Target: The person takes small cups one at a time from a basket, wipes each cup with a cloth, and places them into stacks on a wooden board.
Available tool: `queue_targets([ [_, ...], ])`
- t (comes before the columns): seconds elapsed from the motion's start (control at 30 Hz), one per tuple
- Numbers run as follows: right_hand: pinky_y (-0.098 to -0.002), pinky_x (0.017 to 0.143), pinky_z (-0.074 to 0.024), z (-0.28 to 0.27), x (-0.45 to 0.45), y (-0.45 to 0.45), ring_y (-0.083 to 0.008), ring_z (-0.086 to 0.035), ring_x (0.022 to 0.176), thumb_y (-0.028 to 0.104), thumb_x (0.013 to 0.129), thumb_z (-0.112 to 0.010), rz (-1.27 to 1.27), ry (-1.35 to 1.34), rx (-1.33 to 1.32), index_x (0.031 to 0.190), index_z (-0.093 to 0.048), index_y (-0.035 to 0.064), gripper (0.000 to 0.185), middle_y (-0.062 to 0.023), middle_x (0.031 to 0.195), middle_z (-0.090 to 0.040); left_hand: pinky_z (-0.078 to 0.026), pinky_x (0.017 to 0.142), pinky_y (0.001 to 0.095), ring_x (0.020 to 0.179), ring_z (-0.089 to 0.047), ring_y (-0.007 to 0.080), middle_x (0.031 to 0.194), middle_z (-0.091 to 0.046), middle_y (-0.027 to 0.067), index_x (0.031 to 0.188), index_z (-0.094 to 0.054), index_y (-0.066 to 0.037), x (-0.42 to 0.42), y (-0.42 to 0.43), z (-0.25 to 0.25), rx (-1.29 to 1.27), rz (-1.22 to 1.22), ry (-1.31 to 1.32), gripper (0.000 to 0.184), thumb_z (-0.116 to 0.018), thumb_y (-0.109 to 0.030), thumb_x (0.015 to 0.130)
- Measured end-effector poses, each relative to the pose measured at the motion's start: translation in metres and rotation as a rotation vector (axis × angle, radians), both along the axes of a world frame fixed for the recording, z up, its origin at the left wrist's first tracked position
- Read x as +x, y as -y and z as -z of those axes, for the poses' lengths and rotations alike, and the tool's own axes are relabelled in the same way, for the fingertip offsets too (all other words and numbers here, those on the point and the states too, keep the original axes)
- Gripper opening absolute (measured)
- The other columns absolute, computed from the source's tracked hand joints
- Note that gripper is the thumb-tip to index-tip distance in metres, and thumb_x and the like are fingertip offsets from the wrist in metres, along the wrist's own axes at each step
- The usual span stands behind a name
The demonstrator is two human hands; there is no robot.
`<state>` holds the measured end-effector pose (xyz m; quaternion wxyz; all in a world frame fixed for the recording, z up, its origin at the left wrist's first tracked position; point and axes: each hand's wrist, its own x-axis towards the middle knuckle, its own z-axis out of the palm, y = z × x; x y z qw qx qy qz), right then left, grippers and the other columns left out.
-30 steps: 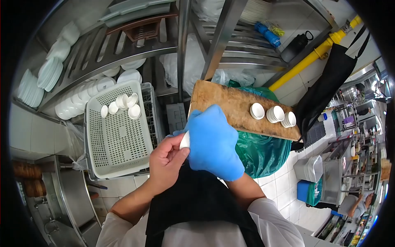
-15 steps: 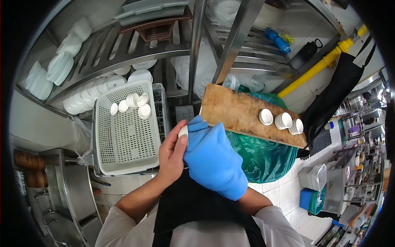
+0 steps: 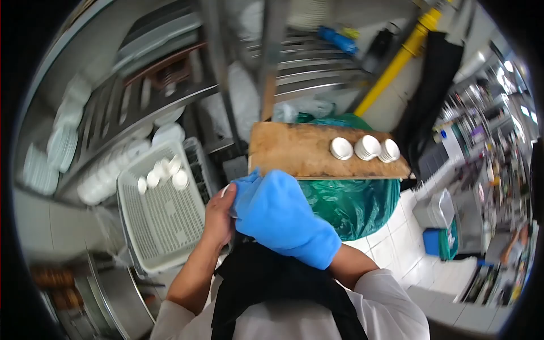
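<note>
My left hand [image 3: 218, 220] is closed on a small white sauce dish [image 3: 225, 191], mostly hidden by my fingers and the cloth. A blue cloth [image 3: 277, 212] covers my right hand entirely and presses against the dish; the fingers beneath it are hidden. To the left, a white perforated basket [image 3: 161, 218] holds several small white dishes [image 3: 180, 180] at its far end. Ahead and to the right, small stacks of white dishes [image 3: 367, 147] stand in a row on a wooden board [image 3: 294, 148].
Under the board bulges a green plastic bag [image 3: 351, 207]. Metal shelving with stacked white plates [image 3: 62, 147] runs along the left. A yellow pipe [image 3: 391, 62] and a hanging black apron [image 3: 433, 85] are at the right. A blue bin [image 3: 432, 242] stands farther off.
The view has turned, so the board looks more level and the basket more tilted. Both hands, with dish and cloth, appear slightly farther left and lower. The dish is more covered.
</note>
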<state>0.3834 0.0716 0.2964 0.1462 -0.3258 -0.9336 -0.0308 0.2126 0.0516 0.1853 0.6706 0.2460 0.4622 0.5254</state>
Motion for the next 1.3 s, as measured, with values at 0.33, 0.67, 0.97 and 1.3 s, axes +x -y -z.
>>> queue_targets([
  [0.33,-0.0276,0.07,-0.0433,-0.007,0.155,0.061,-0.0219,-0.051,0.073,0.022,0.076,-0.078,0.613,-0.341,-0.251,0.1,-0.058,0.0093,0.034,-0.005,0.079,-0.053,-0.049,0.076,0.0263,0.085,-0.064,0.0126,0.093,-0.07,0.0072,0.108,-0.066,0.004,0.078,-0.108,0.037,0.281,0.239,-0.602,0.03,-0.063,-0.023,0.096],
  [0.67,-0.0293,0.071,-0.0451,-0.003,0.207,0.107,-0.0233,-0.053,0.075,0.02,0.075,-0.076,0.799,-0.625,-0.554,0.097,-0.058,0.0095,0.03,-0.0058,0.079,-0.055,-0.046,0.06,0.0306,0.061,-0.058,0.0164,0.071,-0.065,0.0076,0.083,-0.066,0.0,0.226,-0.232,0.064,0.621,0.335,-0.995,0.026,-0.074,-0.024,0.084],
  [0.97,-0.0309,0.072,-0.0467,0.003,0.238,0.119,-0.0245,-0.054,0.076,0.017,0.073,-0.075,0.856,-0.748,-0.595,0.094,-0.059,0.0097,0.027,-0.0065,0.079,-0.057,-0.046,0.09,0.0418,0.105,-0.057,0.0313,0.105,-0.061,0.0169,0.116,-0.061,-0.002,0.239,-0.219,0.063,0.741,0.325,-1.326,0.048,-0.076,-0.031,0.081],
  [1.3,-0.0326,0.073,-0.0484,0.005,0.244,0.1,-0.0258,-0.056,0.077,0.015,0.072,-0.073,0.761,-0.744,-0.641,0.091,-0.06,0.0099,0.024,-0.0073,0.079,-0.059,-0.046,0.101,0.0423,0.12,-0.056,0.0381,0.128,-0.059,0.0236,0.137,-0.049,-0.001,0.243,-0.2,0.044,0.825,0.748,-1.394,0.077,-0.082,-0.03,0.074],
])
